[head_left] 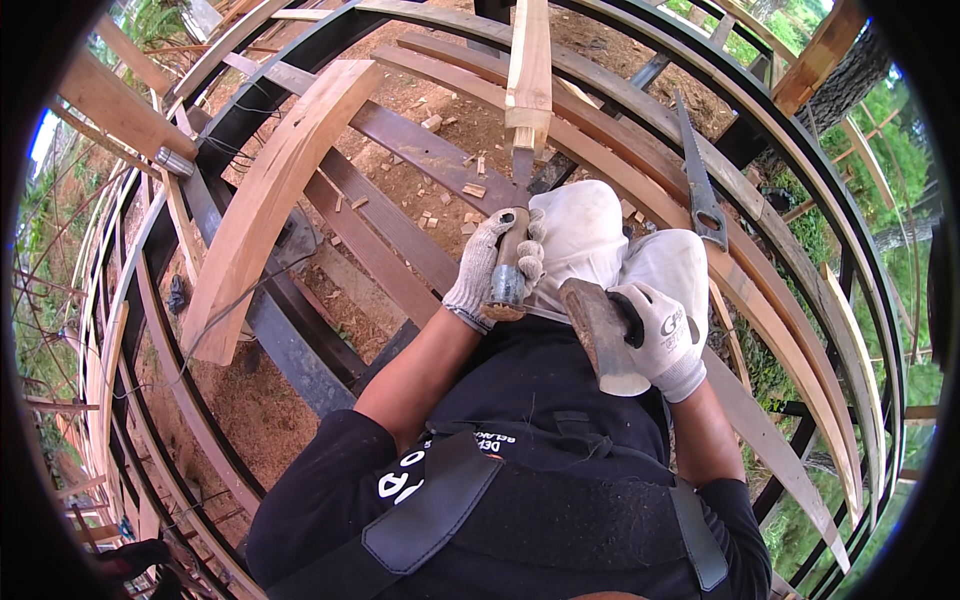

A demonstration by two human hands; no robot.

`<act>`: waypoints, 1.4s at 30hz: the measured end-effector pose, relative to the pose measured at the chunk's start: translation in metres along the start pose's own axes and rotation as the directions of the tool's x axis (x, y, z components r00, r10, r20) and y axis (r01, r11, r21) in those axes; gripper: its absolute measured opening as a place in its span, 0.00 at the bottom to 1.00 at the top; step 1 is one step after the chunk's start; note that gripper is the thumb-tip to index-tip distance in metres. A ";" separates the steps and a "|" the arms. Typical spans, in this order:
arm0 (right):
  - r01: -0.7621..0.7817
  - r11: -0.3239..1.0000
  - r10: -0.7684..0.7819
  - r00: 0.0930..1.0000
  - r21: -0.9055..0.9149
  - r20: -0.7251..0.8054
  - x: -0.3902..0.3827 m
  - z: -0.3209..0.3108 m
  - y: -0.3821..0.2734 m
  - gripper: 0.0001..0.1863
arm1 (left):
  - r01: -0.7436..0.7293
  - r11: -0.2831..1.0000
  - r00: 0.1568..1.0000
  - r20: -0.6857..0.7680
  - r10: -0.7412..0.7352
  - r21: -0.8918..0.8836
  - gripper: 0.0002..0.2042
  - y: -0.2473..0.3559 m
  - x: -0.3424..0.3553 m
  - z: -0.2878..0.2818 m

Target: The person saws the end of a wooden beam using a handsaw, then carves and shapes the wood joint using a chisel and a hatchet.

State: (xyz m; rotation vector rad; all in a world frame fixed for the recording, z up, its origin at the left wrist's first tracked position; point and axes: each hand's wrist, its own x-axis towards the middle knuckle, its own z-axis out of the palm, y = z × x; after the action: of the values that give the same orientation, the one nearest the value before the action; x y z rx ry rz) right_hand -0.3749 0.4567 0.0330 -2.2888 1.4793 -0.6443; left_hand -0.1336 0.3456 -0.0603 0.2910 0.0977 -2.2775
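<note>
My left hand (510,255), in a white knitted glove, is wrapped round the wooden handle of a chisel (523,165). A metal band rings the handle's butt end, which points toward me. The chisel's blade points away, at the near end of a pale squared beam (528,75), where a narrower stub shows. My right hand (662,335), gloved too, is closed on a hatchet (604,338) beside my knee. Its worn steel head has the flared edge toward me; most of its handle is hidden by the hand.
A thick curved timber (280,205) lies at left across brown planks (395,235). A handsaw (697,170) rests on curved wooden strips at right. Black curved metal rails (215,150) surround the work area. Wood chips (432,123) litter the ground below, seen through gaps.
</note>
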 end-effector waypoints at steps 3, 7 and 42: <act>-0.009 1.000 0.009 1.000 -0.002 0.010 0.001 -0.001 -0.003 0.26 | 0.004 1.000 1.000 0.011 -0.004 -0.011 0.21 -0.001 -0.001 0.000; -0.013 1.000 0.013 1.000 -0.008 0.005 0.001 0.001 -0.001 0.26 | -0.004 1.000 1.000 -0.009 0.004 -0.006 0.21 -0.001 -0.001 0.001; 0.196 0.973 -0.180 0.975 -0.119 0.132 0.009 -0.005 -0.018 0.27 | 0.059 0.997 0.996 0.070 -0.055 -0.058 0.19 0.000 0.006 0.004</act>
State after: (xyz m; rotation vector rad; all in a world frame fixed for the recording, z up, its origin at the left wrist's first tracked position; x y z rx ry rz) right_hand -0.3610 0.4552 0.0484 -2.5427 1.2954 -0.4603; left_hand -0.1383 0.3400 -0.0575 0.1801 0.1405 -2.3344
